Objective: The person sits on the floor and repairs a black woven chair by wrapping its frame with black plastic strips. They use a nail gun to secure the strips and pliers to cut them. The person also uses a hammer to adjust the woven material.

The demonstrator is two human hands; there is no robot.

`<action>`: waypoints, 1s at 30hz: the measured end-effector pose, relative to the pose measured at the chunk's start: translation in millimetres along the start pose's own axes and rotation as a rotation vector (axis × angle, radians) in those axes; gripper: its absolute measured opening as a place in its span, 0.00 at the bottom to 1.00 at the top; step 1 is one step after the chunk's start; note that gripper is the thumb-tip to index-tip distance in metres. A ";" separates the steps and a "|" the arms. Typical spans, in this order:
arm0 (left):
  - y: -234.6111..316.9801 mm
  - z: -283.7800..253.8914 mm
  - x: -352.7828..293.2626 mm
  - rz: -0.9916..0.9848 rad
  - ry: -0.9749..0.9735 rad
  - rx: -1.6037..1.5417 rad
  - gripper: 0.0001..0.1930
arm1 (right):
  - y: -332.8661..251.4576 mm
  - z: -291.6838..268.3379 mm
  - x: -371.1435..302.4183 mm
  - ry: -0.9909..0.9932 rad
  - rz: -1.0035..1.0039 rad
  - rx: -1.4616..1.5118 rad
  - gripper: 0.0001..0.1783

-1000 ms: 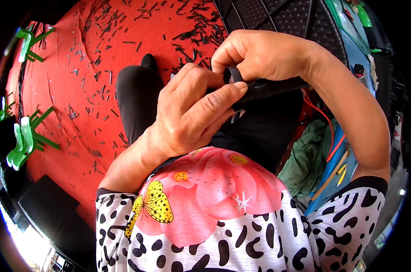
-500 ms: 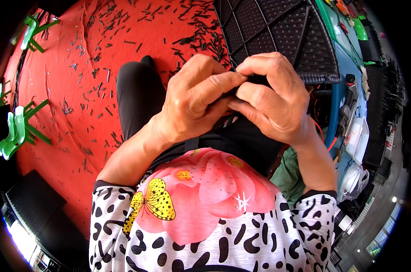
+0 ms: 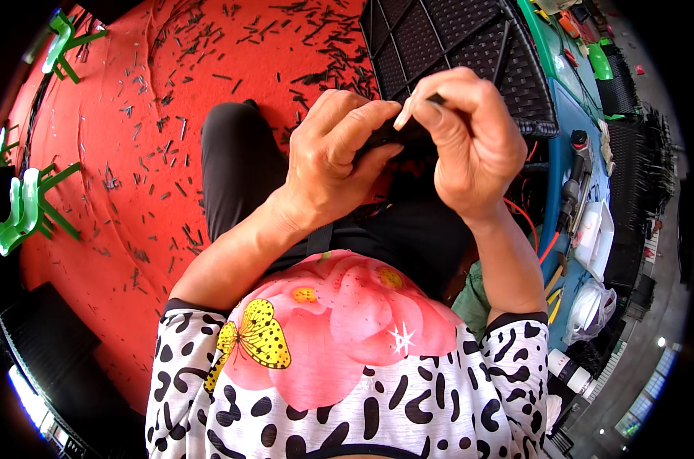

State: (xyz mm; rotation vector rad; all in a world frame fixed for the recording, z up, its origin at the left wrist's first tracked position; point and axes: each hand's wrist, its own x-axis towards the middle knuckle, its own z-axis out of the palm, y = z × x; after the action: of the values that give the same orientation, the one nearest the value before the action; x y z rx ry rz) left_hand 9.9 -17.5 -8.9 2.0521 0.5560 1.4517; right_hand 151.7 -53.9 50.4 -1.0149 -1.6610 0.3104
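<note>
Left hand (image 3: pixel 331 157) sat just above frame centre, right hand (image 3: pixel 473 145) to its right; panel (image 3: pixel 438 46) stood top centre-right, behind the right hand's fingers; table (image 3: pixel 559 157) ran down the right side, tool (image 3: pixel 570 195), tray (image 3: pixel 594 241), bag (image 3: pixel 590 310) on it, top to bottom; legged stands (image 3: pixel 30 203) far left; scraps (image 3: pixel 314 78) lay across the floor (image 3: pixel 79 306), thickest left of the panel.

We look to be in a workshop: short black strips (image 3: pixel 221 76) litter the red floor (image 3: pixel 94 283), a woven black panel (image 3: pixel 469 46) stands beside the blue tabletop's (image 3: pixel 565 107) left edge, and a dark tool (image 3: pixel 572 187) and white tray (image 3: pixel 594 239) lie near that edge.
</note>
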 end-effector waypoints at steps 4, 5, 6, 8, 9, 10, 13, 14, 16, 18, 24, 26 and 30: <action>1.3 1.3 0.0 -0.019 0.047 0.009 0.20 | 0.6 -2.0 17.2 -0.087 0.204 0.078 0.07; 2.2 -1.1 1.3 -0.017 0.014 0.011 0.19 | 0.5 -1.9 22.2 -0.117 0.269 0.085 0.08; 4.2 -4.7 3.8 -0.012 -0.022 0.007 0.18 | 2.7 -5.0 26.0 -0.177 0.315 0.074 0.08; 3.3 -8.6 6.5 -0.007 -0.073 -0.002 0.16 | 9.0 -13.0 33.5 -0.298 0.408 0.052 0.07; 1.4 -10.2 6.7 -0.009 -0.088 -0.001 0.16 | 9.1 -12.2 38.4 -0.337 0.414 -0.006 0.08; 0.1 -11.2 7.1 -0.011 -0.103 0.000 0.15 | 11.0 -10.6 41.6 -0.377 0.447 0.019 0.08; 4.4 -11.9 7.9 -0.054 -0.078 -0.008 0.13 | 21.3 -4.2 46.4 -0.491 0.494 0.069 0.08; 6.5 -11.3 7.5 -0.069 -0.066 -0.007 0.13 | 23.7 -4.2 45.9 -0.522 0.542 0.080 0.09; 12.0 -8.6 3.5 -0.145 -0.001 -0.039 0.14 | 28.3 -5.1 46.3 -0.579 0.634 0.102 0.09; 12.3 -7.7 2.8 -0.151 0.028 -0.052 0.14 | 35.0 -2.8 47.7 -0.580 0.641 0.185 0.09; 0.2 -9.2 3.6 0.033 -0.023 -0.052 0.16 | 40.8 -0.9 51.9 -0.781 0.704 0.092 0.12; -1.6 -11.2 3.7 0.050 -0.045 -0.050 0.16 | 41.2 3.1 51.1 -0.821 0.714 0.083 0.10; 2.6 -15.5 7.8 -0.047 -0.104 -0.079 0.16 | 49.5 3.7 54.7 -0.929 0.757 0.032 0.07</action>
State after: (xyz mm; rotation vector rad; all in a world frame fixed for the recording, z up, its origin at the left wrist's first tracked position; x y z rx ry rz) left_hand -2.2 -11.4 2.4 2.0258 0.4936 1.3114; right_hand 169.9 17.6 52.7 -1.5849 -1.9608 1.4811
